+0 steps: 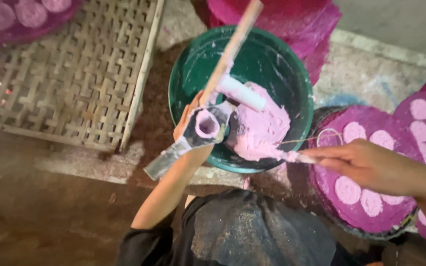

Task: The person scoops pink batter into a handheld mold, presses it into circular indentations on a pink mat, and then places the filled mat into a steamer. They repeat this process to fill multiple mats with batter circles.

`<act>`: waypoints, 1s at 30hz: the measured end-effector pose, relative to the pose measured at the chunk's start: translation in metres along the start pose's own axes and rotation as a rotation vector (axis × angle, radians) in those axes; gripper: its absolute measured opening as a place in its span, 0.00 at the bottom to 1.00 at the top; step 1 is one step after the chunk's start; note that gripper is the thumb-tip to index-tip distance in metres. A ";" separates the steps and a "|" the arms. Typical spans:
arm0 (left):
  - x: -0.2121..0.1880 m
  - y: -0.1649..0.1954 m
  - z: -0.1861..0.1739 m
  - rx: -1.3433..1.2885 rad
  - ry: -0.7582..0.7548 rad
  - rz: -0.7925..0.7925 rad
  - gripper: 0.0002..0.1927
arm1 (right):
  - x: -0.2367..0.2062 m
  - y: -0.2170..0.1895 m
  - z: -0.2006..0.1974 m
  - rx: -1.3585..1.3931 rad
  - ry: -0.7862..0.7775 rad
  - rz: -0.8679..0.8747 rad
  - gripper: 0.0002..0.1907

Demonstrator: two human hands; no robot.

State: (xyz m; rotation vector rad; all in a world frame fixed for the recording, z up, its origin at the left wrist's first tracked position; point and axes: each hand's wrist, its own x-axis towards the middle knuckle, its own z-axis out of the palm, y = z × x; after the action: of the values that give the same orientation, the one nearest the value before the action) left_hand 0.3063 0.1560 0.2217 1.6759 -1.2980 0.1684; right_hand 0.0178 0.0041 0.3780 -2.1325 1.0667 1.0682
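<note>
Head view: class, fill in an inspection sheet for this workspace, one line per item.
Surface: dusty brown floor, pale patches.
Job's things: green basin of pink paste; metal funnel mould; thin stick; wooden plunger.
Clutter: woven bamboo rack; magenta trays dotted with pale pink discs.
Hands: left hand grips the mould; right hand holds the stick at the paste.
Cables: nothing seen.
Surroundings: more magenta stacks behind the basin.
</note>
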 end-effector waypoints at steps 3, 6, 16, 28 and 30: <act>0.008 0.009 -0.004 -0.066 -0.108 0.021 0.40 | 0.001 0.011 -0.020 0.114 0.069 -0.112 0.21; 0.011 0.018 -0.003 -0.087 -0.416 -0.092 0.39 | -0.001 -0.001 -0.028 -0.148 0.447 -0.434 0.18; -0.025 0.017 0.008 -0.617 -0.525 -0.161 0.35 | -0.002 -0.105 0.026 -0.939 0.768 -0.683 0.21; 0.021 0.033 0.000 0.094 -0.533 0.115 0.35 | 0.002 -0.124 0.022 -0.951 0.794 -0.450 0.07; 0.018 0.031 -0.001 0.098 -0.610 -0.001 0.35 | -0.001 -0.124 0.024 -0.902 0.878 -0.521 0.09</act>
State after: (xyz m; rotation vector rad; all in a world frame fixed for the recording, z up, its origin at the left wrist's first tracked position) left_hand 0.2889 0.1463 0.2517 1.8879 -1.7534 -0.3110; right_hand 0.1097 0.0905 0.3776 -3.5040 0.2085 0.3170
